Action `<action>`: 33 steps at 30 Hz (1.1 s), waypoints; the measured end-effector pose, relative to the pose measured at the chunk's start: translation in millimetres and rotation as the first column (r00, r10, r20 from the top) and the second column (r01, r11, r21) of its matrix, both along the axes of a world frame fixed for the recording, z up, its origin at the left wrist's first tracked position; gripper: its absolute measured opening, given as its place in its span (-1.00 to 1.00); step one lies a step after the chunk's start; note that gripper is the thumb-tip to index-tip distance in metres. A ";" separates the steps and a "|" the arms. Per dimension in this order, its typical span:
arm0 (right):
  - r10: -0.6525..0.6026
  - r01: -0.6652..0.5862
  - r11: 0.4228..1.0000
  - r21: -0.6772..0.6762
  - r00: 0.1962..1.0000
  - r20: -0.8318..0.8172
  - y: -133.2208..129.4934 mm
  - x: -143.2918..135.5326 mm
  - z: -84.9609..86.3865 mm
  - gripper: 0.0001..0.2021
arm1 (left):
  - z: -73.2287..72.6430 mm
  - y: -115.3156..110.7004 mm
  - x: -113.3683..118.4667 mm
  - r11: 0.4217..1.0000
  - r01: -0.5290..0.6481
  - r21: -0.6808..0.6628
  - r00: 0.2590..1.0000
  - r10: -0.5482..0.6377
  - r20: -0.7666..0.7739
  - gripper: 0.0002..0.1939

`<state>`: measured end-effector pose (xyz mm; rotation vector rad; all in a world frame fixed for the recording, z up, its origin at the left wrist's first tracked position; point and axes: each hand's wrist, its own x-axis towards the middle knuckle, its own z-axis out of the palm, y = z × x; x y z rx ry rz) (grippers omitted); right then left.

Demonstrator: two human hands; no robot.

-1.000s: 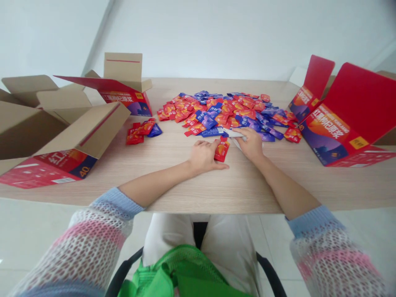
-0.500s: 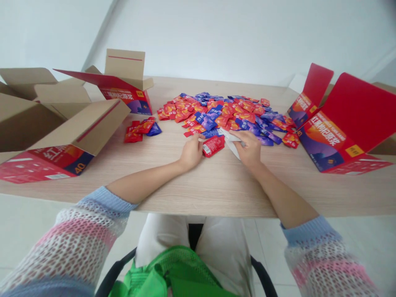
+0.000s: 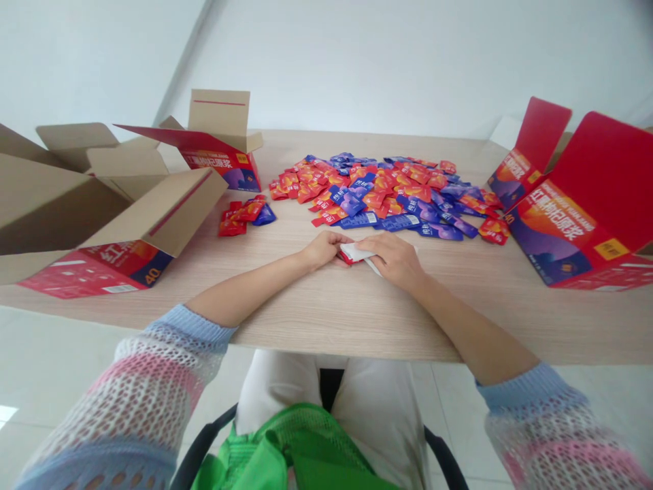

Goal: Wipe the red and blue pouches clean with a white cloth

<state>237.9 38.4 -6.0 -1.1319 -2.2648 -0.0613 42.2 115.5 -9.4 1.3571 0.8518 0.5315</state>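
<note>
Low over the tabletop in front of me, my left hand (image 3: pixel 326 250) is closed on the edge of a red sachet (image 3: pixel 347 258). A white tissue (image 3: pixel 357 252) lies across the sachet's upper face and covers most of it. My right hand (image 3: pixel 394 258) presses the tissue onto the sachet, fingers together, with a loose corner hanging below them. Just beyond both hands spreads a heap of red and blue-purple sachets (image 3: pixel 375 194). A smaller group of sachets (image 3: pixel 247 214), red ones and a blue one, lies apart on the left.
Open cartons flank the work area: a big one (image 3: pixel 122 262) at near left, a red one (image 3: pixel 219 163) behind it, a large red one (image 3: pixel 566 228) at right and a smaller one (image 3: pixel 515 173) behind. The wooden table (image 3: pixel 326 320) meets a white wall at the back.
My right hand has brought the tissue left onto the red sachet, which was uncovered before. The hands are closer together now, and the view has shifted slightly left.
</note>
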 end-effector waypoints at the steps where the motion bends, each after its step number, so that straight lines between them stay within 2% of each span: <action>1: 0.008 -0.008 1.000 -0.011 1.000 0.018 0.4 -0.3 -0.6 -0.65 | -0.3 0.1 0.3 1.000 -0.018 -0.010 1.000 0.018 0.004 -0.64; 5: 0.034 -0.025 0.993 -0.111 0.996 0.080 3.9 -0.9 0.1 -0.59 | -2.2 0.0 2.3 0.998 -0.062 0.003 0.998 0.062 0.024 -0.72; 9: 0.025 0.001 0.988 -0.157 0.986 0.163 7.0 4.1 4.5 -0.47 | -1.1 0.9 1.5 1.000 -0.025 0.004 0.999 0.025 0.044 -0.79; 13: -0.070 0.100 0.989 -0.107 0.966 0.248 10.2 16.9 6.6 -0.45 | 2.6 2.3 -0.4 1.000 0.022 -0.014 0.999 -0.021 0.033 -0.76; 17: -0.190 0.224 0.972 -0.074 0.929 0.319 16.5 34.5 5.4 -0.48 | 3.3 -0.4 1.7 0.998 -0.058 -0.009 0.998 0.058 0.006 -0.74; 22: -0.287 0.349 0.932 -0.095 0.874 0.391 24.1 52.2 -0.1 -0.42 | -0.8 -5.6 6.6 0.988 -0.142 0.059 0.989 0.144 -0.027 -0.68; 27: -0.349 0.374 0.927 -0.018 0.881 0.320 22.7 64.2 -0.2 -0.39 | -2.7 -7.6 7.1 0.982 -0.139 0.130 0.988 0.146 -0.049 -0.63; 30: -0.343 0.336 0.939 0.073 0.924 0.171 14.7 64.5 10.6 -0.37 | -4.6 -7.0 6.4 0.980 -0.119 0.161 0.990 0.128 -0.052 -0.58; 33: -0.315 0.301 0.937 0.174 0.948 0.052 4.0 52.4 21.5 -0.37 | -9.7 -4.6 6.0 0.968 -0.060 0.242 0.996 0.075 -0.056 -0.56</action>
